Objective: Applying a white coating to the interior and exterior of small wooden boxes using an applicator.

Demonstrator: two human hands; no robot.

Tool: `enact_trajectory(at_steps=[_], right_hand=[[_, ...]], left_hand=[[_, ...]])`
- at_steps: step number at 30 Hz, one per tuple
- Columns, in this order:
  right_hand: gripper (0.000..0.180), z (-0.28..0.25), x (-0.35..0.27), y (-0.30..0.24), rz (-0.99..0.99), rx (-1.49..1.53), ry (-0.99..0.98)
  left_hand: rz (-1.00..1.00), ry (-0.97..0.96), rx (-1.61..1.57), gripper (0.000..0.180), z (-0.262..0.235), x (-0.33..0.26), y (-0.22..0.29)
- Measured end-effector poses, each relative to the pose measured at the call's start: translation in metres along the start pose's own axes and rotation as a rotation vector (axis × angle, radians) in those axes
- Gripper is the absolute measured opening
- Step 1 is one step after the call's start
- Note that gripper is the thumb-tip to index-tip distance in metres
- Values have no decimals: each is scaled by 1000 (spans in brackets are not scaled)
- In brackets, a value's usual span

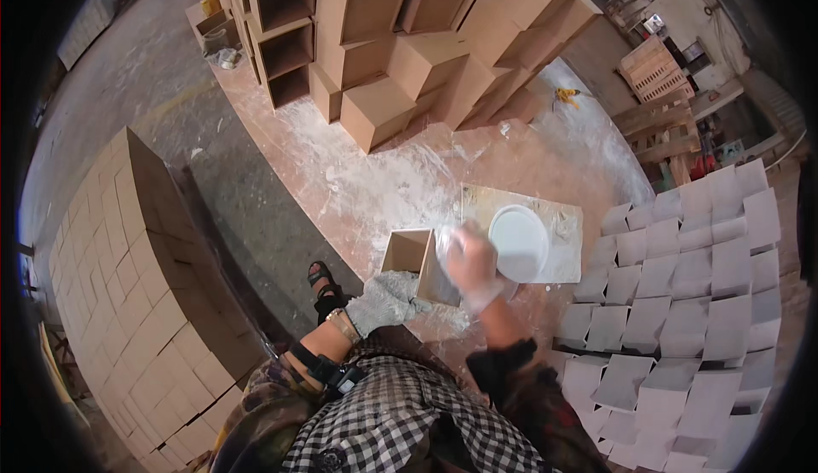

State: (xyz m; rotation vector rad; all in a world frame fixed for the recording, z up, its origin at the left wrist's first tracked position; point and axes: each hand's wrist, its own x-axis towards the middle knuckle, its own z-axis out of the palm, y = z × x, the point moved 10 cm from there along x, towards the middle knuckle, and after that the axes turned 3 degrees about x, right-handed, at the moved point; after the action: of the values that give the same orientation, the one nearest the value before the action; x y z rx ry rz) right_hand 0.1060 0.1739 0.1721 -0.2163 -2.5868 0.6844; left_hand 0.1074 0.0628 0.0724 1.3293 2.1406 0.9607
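Gripping the near end of an open box (pixel 407 251), the left hand (pixel 385 301) is closed on it in a grey knitted glove, while the right hand (pixel 474 262) is blurred beside the box's right side; whether those fingers hold anything, I cannot tell. The box sits just in front of the person's body, its mouth facing away, brown inside and greyish on the right side. It looks partway through being coated, by my judgement. Just right of it, a smooth white round container (pixel 518 244) rests on a stained, pale rectangular sheet (pixel 564 222). Under these spreads a reddish-brown board (pixel 366 185), smeared with chalky white streaks. To the right, rows of pale grey-white boxes (pixel 673 311) stand stacked in uneven tiers, matte and square-edged; these seem to be done. Beyond the board's far part, plain brown boxes (pixel 379 111) rise in stepped columns, and a tall block of brown cartons (pixel 128 294) stands at left, likely still left to do
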Motion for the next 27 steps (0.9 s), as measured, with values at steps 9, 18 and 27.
enact_trajectory(at_steps=[9,18,27], right_hand=[[20,9,-13,-8,-158,36,-48],[18,-2,-48,-62,-246,218,-84],[22,10,-3,-18,-138,79,-7]], left_hand=[[-38,43,50,42,-9,-8,-4],[59,55,-137,43,-4,-13,-9],[53,78,-57,44,-16,-5,6]])
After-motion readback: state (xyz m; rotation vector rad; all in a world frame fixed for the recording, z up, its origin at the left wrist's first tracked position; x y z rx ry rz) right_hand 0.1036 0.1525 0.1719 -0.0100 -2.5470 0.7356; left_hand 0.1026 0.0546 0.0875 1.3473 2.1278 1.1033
